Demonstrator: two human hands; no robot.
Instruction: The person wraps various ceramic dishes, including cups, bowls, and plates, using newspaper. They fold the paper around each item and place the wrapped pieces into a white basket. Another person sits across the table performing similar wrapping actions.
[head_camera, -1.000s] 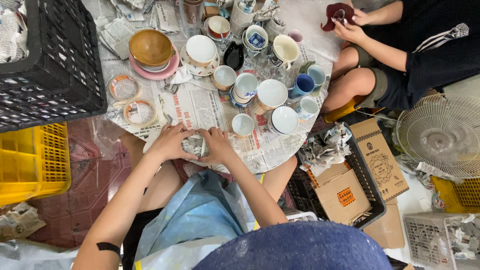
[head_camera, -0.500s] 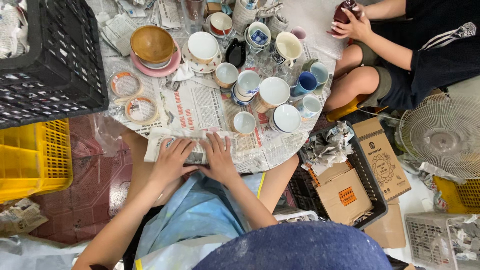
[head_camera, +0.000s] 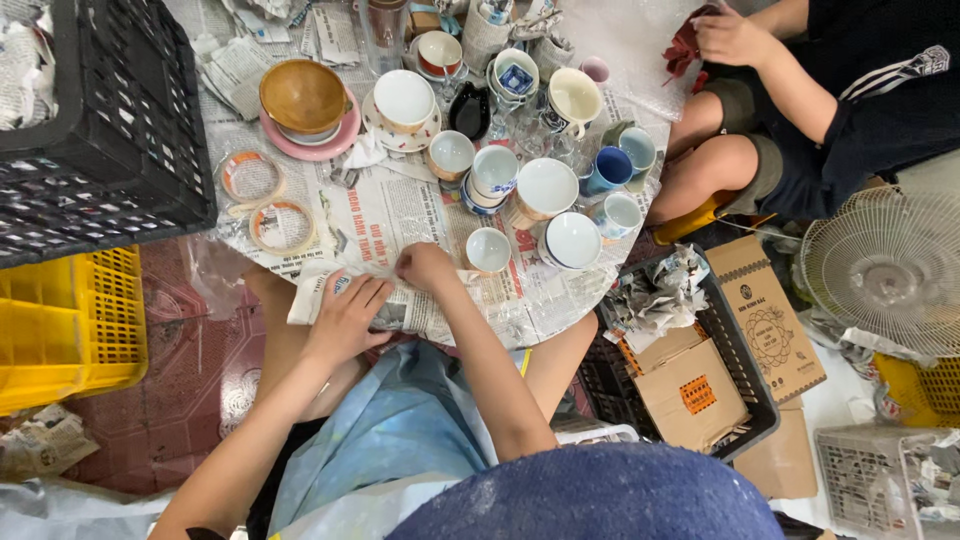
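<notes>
head view: left hand (head_camera: 347, 315) lies flat, fingers spread, on a printed newspaper sheet (head_camera: 400, 300) at the table's near edge; right hand (head_camera: 425, 266) pinches its upper edge beside a small white cup (head_camera: 488, 249).

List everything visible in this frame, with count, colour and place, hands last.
sheet of newspaper: one, grey print, table's near edge, under both hands
small white ceramic cup: one, just beyond the right hand
brown bowl on a pink plate: one, far left of table
rolls of clear tape: two, left of table
black plastic crate: one, upper left
yellow plastic crate: one, left floor
white electric fan: one, right
cardboard boxes: several, brown, lower right
second person: one, dark clothes, upper right
left hand: flat on newspaper
right hand: pinching newspaper's edge
</notes>
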